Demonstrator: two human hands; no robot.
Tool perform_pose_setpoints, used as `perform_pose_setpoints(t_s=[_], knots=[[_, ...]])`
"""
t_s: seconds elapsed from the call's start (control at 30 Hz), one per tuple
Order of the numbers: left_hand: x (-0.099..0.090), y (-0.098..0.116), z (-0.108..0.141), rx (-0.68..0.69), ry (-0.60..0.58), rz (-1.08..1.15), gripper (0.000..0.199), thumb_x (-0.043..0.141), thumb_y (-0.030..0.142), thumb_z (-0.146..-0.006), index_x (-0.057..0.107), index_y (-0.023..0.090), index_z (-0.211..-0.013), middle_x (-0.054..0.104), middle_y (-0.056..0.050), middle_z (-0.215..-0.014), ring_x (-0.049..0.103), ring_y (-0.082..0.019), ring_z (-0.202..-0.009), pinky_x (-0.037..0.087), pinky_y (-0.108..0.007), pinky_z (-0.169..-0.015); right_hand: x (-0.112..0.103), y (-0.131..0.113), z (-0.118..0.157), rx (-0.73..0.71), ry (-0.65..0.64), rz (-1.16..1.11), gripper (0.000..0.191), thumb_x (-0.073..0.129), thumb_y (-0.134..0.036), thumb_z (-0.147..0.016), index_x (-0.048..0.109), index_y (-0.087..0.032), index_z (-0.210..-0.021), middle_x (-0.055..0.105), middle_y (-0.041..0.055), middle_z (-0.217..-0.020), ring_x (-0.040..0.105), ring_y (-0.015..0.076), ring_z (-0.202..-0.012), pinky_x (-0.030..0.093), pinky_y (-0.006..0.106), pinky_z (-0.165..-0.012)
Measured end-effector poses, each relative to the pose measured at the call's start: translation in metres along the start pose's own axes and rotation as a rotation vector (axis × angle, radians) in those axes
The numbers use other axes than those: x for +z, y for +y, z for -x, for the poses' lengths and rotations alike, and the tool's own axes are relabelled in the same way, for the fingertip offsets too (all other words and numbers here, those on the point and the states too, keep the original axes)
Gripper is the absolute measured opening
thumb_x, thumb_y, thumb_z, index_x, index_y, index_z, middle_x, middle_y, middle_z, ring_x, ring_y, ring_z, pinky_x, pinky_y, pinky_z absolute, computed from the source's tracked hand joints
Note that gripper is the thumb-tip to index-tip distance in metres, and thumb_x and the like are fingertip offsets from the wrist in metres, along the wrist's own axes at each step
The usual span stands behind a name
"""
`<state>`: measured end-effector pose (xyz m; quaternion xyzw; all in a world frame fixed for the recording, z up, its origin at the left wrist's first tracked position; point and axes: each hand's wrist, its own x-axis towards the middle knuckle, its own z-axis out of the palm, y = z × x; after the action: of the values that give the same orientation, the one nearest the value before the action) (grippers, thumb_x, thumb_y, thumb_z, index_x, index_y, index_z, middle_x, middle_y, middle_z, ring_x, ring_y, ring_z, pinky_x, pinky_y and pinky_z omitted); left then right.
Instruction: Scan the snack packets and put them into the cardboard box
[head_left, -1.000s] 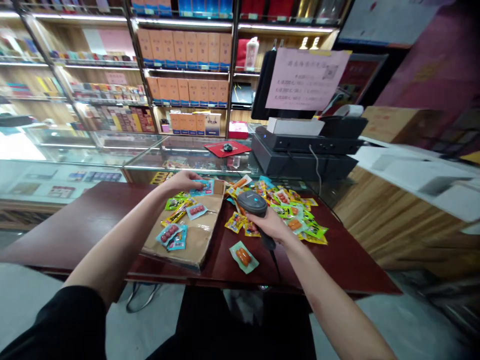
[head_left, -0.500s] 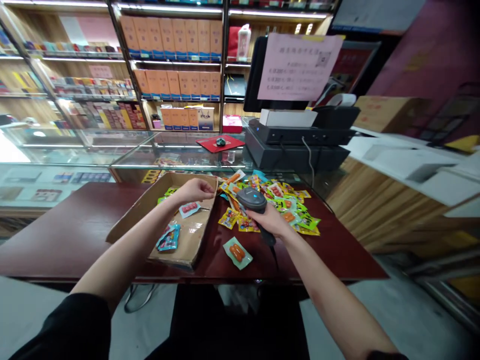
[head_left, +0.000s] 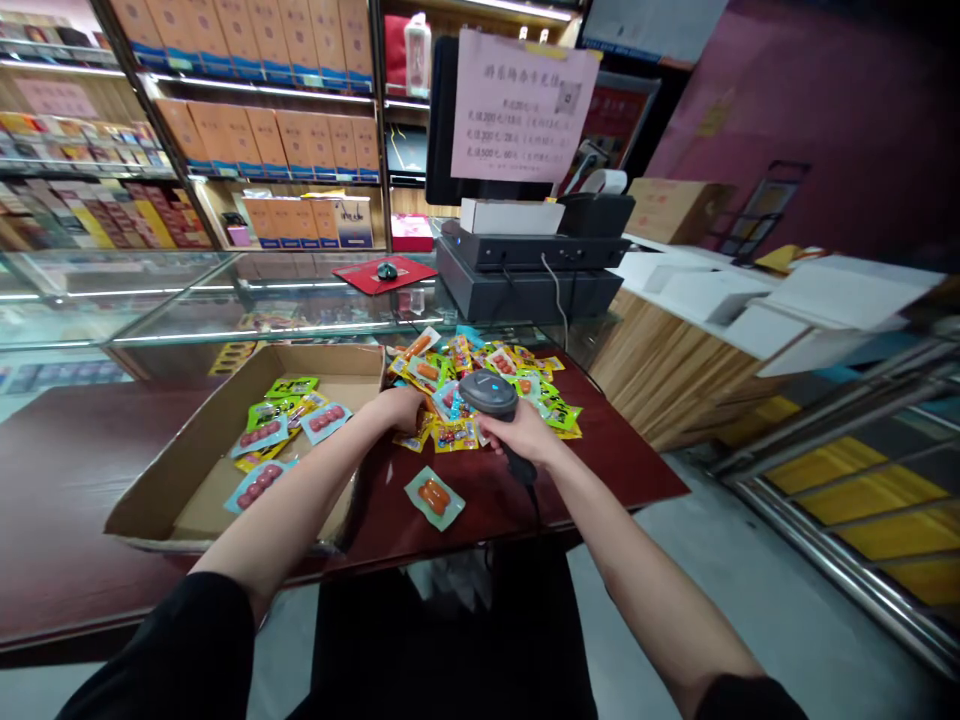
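Currently nearest, loose packet (head_left: 435,498): flat on the table (head_left: 630,460), near its front edge, apart from the pile; pale green wrapper, orange contents.
Cardboard tray (head_left: 199,500): open-topped, at the left of the loose packet; the left forearm crosses over it.
Tray contents: light blue packets (head_left: 326,421) with reddish contents, green packets (head_left: 292,386), some yellow wrappers; partly overlapping, grouped towards the middle and rear.
Left hand (head_left: 403,408): at the left edge of the packet pile (head_left: 456,435), just beside the tray. Fingers narrow and partly hidden; whether they grip a packet cannot be told.
Right hand (head_left: 525,435): closed around the handle of a dark scanner (head_left: 487,392); scanner head above the pile, cable running down behind the wrist.
Packet pile: yellow, green and light blue wrappers, loosely heaped on the table to the right of the tray.
Operation, judged: handling of single packets at the pile, scanner held ready. Separating one packet calls for a fingertip pinch, since wrappers overlap.
Glass counter (head_left: 300,310): behind the table; carries a red mat (head_left: 360,278) with a mouse (head_left: 387,271).
Monitor (head_left: 442,120): above the dark register unit (head_left: 525,290), pink sheet (head_left: 495,140) on its face.
Shelves: orange cartons (head_left: 262,140) in rows.
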<state>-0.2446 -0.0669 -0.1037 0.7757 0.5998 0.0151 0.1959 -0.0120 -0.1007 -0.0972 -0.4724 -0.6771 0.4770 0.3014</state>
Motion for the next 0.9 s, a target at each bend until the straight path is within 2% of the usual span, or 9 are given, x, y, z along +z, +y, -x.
perform_pose_setpoints(t_s=[0.13, 0.27, 0.4, 0.5, 0.57, 0.67, 0.73, 0.8, 0.9], knots=[[0.003, -0.002, 0.003, 0.026, -0.003, -0.043, 0.051, 0.073, 0.013, -0.047, 0.063, 0.016, -0.098, 0.067, -0.014, -0.102, 0.063, -0.031, -0.097, 0.048, -0.031, -0.081, 0.005, 0.001, -0.003, 0.004, -0.006, -0.002, 0.019, 0.066, -0.034, -0.075, 0.062, -0.019, -0.066, 0.057, -0.0013, -0.047, 0.053, 0.0129, -0.040, 0.046, 0.025, -0.042], [0.004, -0.005, 0.005, 0.016, -0.019, -0.030, 0.057, 0.073, 0.018, -0.049, 0.056, 0.016, -0.103, 0.067, -0.013, -0.098, 0.064, -0.028, -0.088, 0.048, -0.029, -0.070, 0.012, -0.005, -0.002, 0.008, -0.028, -0.013, 0.015, 0.066, -0.032, -0.074, 0.063, -0.019, -0.069, 0.056, -0.0022, -0.045, 0.052, 0.0126, -0.039, 0.044, 0.024, -0.042], [0.002, -0.010, 0.005, 0.033, 0.080, 0.063, 0.034, 0.073, 0.023, -0.052, 0.055, 0.020, -0.081, 0.064, -0.005, -0.081, 0.062, -0.022, -0.075, 0.044, -0.025, -0.061, 0.017, -0.005, -0.001, 0.021, -0.025, -0.022, 0.015, 0.067, -0.033, -0.074, 0.063, -0.019, -0.072, 0.057, -0.0022, -0.046, 0.052, 0.0128, -0.039, 0.044, 0.024, -0.041], [-0.003, -0.013, 0.005, 0.026, 0.138, 0.250, 0.026, 0.073, 0.023, -0.056, 0.048, 0.020, -0.065, 0.054, 0.002, -0.060, 0.056, -0.015, -0.060, 0.041, -0.022, -0.053, 0.019, -0.001, -0.001, 0.013, -0.038, -0.023, 0.015, 0.067, -0.034, -0.074, 0.063, -0.019, -0.076, 0.057, -0.0027, -0.046, 0.052, 0.0127, -0.040, 0.044, 0.024, -0.041], [-0.009, -0.013, 0.006, 0.007, 0.184, 0.477, 0.028, 0.074, 0.021, -0.058, 0.048, 0.019, -0.068, 0.050, 0.005, -0.056, 0.053, -0.012, -0.054, 0.041, -0.021, -0.050, 0.020, 0.003, -0.001, -0.005, -0.041, -0.036, 0.016, 0.066, -0.035, -0.075, 0.063, -0.019, -0.078, 0.057, -0.0029, -0.048, 0.052, 0.0124, -0.040, 0.046, 0.024, -0.042], [-0.020, -0.012, 0.010, -0.025, 0.213, 0.853, 0.037, 0.077, 0.020, -0.059, 0.052, 0.018, -0.086, 0.055, 0.006, -0.064, 0.055, -0.009, -0.054, 0.047, -0.021, -0.053, 0.019, 0.007, 0.000, -0.033, -0.044, -0.047, 0.018, 0.065, -0.037, -0.077, 0.062, -0.020, -0.076, 0.058, -0.0024, -0.050, 0.053, 0.0124, -0.041, 0.046, 0.024, -0.042], [-0.027, -0.010, 0.013, -0.029, 0.202, 1.026, 0.041, 0.079, 0.021, -0.061, 0.053, 0.017, -0.093, 0.059, 0.004, -0.070, 0.059, -0.010, -0.059, 0.052, -0.024, -0.057, 0.019, 0.007, 0.002, -0.035, -0.051, -0.044, 0.018, 0.065, -0.037, -0.077, 0.061, -0.020, -0.072, 0.058, -0.0018, -0.049, 0.053, 0.0126, -0.041, 0.046, 0.024, -0.042], [-0.033, -0.009, 0.016, -0.034, 0.197, 1.127, 0.041, 0.080, 0.021, -0.061, 0.055, 0.017, -0.092, 0.061, 0.002, -0.075, 0.061, -0.011, -0.064, 0.054, -0.025, -0.061, 0.019, 0.005, 0.004, -0.025, -0.059, -0.040, 0.018, 0.066, -0.036, -0.077, 0.060, -0.020, -0.070, 0.058, -0.0015, -0.049, 0.053, 0.0129, -0.040, 0.046, 0.024, -0.042], [-0.035, -0.010, 0.018, -0.079, 0.233, 1.163, 0.043, 0.082, 0.019, -0.059, 0.053, 0.018, -0.091, 0.062, 0.002, -0.075, 0.063, -0.011, -0.064, 0.054, -0.025, -0.061, 0.021, -0.002, 0.007, 0.004, -0.063, -0.034, 0.018, 0.066, -0.034, -0.075, 0.058, -0.020, -0.068, 0.056, -0.0016, -0.047, 0.052, 0.0131, -0.039, 0.045, 0.025, -0.041]])
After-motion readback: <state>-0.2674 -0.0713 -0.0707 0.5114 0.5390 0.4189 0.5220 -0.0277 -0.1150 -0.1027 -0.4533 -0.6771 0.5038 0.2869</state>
